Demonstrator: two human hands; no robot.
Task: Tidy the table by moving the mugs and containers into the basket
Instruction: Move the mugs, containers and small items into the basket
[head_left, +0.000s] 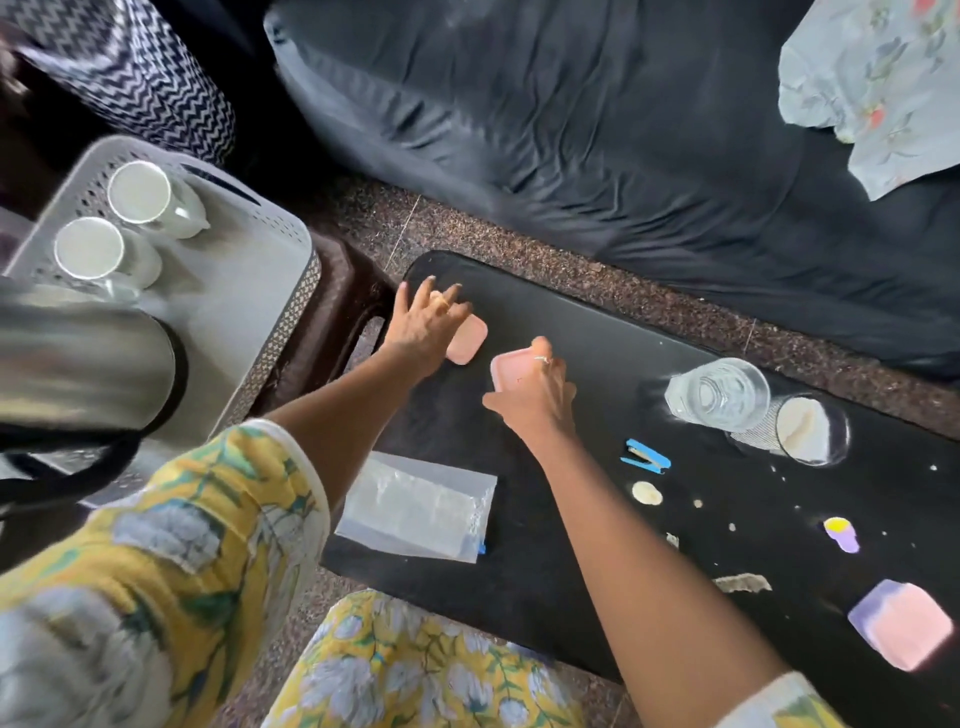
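Observation:
Two white mugs (139, 191) (91, 248) stand in the grey perforated basket (270, 291) at the left, next to a steel flask (78, 364). On the black table (597, 322) my left hand (423, 322) rests on a flat pink lid (467, 340), fingers spread. Just to its right, my right hand (535, 395) grips the rim of a small pink container (506, 370). A clear glass jar (719, 395) and a glass of white powder (805, 428) stand at the table's far right. A pink-and-purple container (901, 623) sits at the near right.
A clear plastic pouch (421, 506), a blue stapler (647, 457), a small purple-yellow item (841, 534) and scattered crumbs lie on the table. A dark sofa (571, 130) runs behind it. The basket sits on a brown stool (337, 312).

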